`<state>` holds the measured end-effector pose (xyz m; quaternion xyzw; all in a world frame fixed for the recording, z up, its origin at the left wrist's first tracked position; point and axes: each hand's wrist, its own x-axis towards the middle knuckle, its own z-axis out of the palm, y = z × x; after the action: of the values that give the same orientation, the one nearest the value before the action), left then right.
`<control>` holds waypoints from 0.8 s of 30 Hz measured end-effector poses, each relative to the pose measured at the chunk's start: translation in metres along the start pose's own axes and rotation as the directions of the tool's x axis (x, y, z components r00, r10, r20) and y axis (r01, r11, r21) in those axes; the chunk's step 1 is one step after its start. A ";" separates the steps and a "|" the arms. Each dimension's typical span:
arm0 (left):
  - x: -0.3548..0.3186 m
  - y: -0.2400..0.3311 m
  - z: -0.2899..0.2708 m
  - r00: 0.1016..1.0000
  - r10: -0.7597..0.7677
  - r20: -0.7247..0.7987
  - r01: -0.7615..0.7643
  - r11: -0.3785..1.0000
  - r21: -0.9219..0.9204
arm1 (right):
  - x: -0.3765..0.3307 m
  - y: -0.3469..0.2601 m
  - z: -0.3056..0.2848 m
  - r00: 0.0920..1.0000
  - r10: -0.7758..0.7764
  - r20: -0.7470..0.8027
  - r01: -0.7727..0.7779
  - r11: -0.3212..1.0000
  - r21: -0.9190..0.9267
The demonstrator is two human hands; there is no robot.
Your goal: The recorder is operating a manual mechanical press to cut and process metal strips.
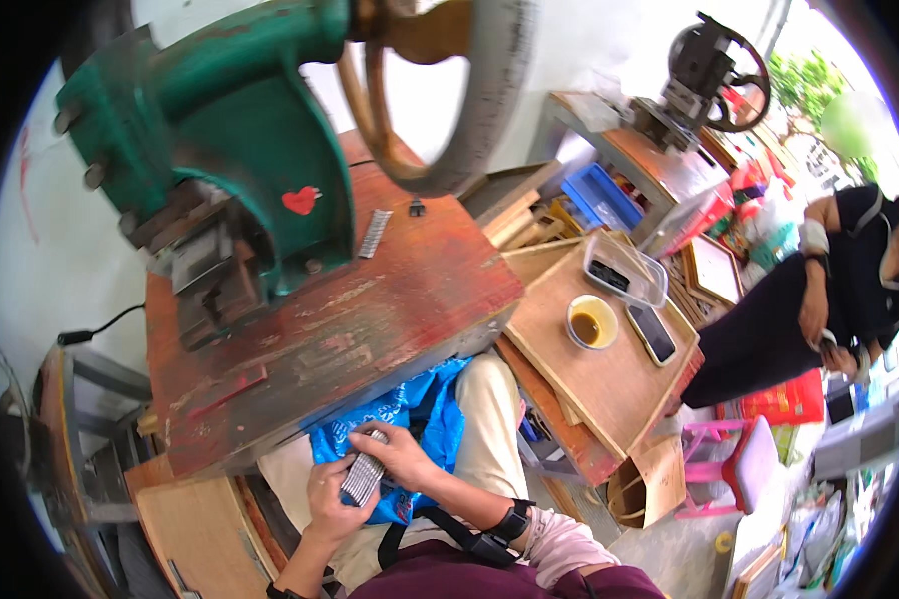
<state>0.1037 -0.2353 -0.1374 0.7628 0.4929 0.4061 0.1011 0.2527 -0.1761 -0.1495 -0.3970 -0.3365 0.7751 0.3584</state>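
Above my lap, my left hand [336, 502] and my right hand [398, 461] are both closed around a small stack of grey ridged strips [364, 478]. My left fingers grip its lower end, and the right thumb and fingers press on its upper end. Beneath them a blue plastic bag [440, 409] lies across my thighs. The worn red wooden bench [370, 299] stands just beyond my hands. On it rests a similar silver ridged strip [375, 234], with a small dark part [417, 208] beside it.
A green hand press [260, 140] with a large wheel [489, 100] stands on the bench. To the right, a wooden tray [544, 349] holds a cup [591, 322], a phone [651, 332] and a clear container [624, 270]. Farther right are another person [769, 309] and a pink stool [749, 464].
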 end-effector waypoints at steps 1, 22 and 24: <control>-0.012 -0.002 0.003 0.998 -0.063 0.014 0.063 0.998 0.020 | 0.003 0.008 0.001 0.989 -0.135 -0.059 0.120 0.971 -0.209; -0.388 -0.121 -0.272 0.187 -0.656 -0.731 0.900 -0.184 0.396 | 0.032 0.067 -0.011 0.907 0.233 0.352 0.351 0.045 -0.935; -0.413 -0.140 -0.280 0.089 -0.687 -0.722 0.880 -0.286 0.380 | 0.034 0.067 -0.012 0.905 0.250 0.345 0.366 -0.044 -0.930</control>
<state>-0.2679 -0.5792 -0.2476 0.1212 0.9900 0.0341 -0.0636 0.2292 -0.1800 -0.2214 -0.3391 -0.8743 0.3361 -0.0880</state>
